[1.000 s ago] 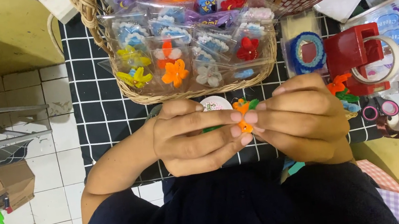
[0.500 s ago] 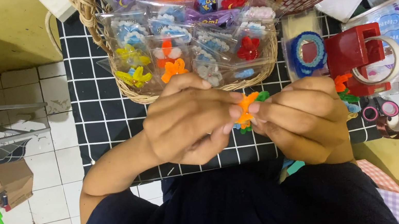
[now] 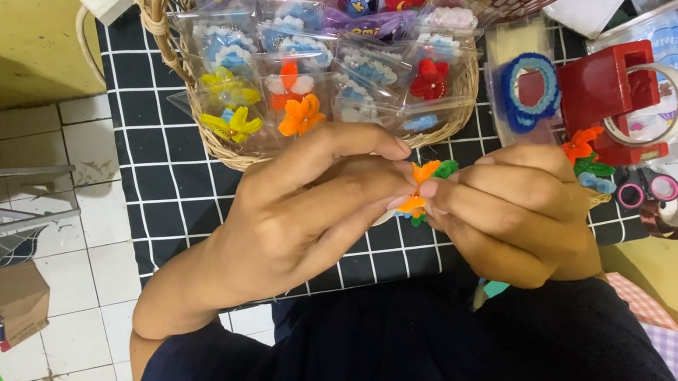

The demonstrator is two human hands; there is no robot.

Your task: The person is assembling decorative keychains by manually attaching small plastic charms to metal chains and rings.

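Orange flower ornament (image 3: pixel 420 186), w/ green leaf bits on its right side, sits pinched between both hands just below the wicker basket (image 3: pixel 165 82), over the black-and-white grid cloth (image 3: pixel 172 196) on the surface. Vs. a second ago: the hands have closed in tighter. Back then the piece lay more exposed between the fingertips, w/ a pale round thing peeking above it; half a sec ago the left hand had lifted and rolled over the top. Now the left hand (image 3: pixel 307 213) covers most of the piece from the left, thumb and forefinger clamped on the orange petals, and the pale round thing is no longer in view. Right hand (image 3: pixel 518 209) grips the green side, fingers curled, knuckles toward the camera. Neither hand is slack; both are closed on the same small flower.

Judged from that: the hands look mid-adjustment on the piece, pressing or twisting parts together rather than just holding it up. Exact contact between the parts is hidden by fingers, can't tell.

Around: basket packed w/ clear bags of small flower pieces, incl. an orange one (image 3: pixel 299 115) and a yellow one (image 3: pixel 234 124). Red tape dispenser (image 3: pixel 608 95) to the right, w/ more orange and green bits (image 3: pixel 581 149) just beside it. Pink-handled scissors (image 3: pixel 647 191) lie near the right wrist.
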